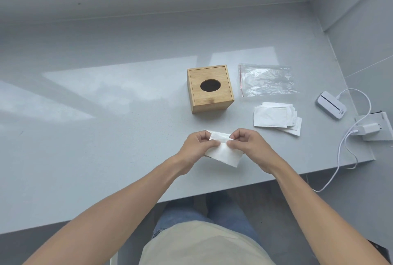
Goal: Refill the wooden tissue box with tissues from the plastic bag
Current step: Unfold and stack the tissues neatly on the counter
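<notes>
A wooden tissue box [209, 89] with a dark oval hole in its closed lid stands on the grey table. To its right lies a clear plastic bag [266, 80], flat and apparently empty. Below the bag rests a small pile of white folded tissues [276, 117]. In front of the box, my left hand [196, 148] and my right hand [247, 144] both pinch one white tissue [224, 153] by its upper edge, just above the table.
At the right end of the grey table [106, 137] lie a small white device [330, 105] with a cable, and a white charger plug [369, 129] on a flat stand. The table's front edge runs below my hands; my legs show under it.
</notes>
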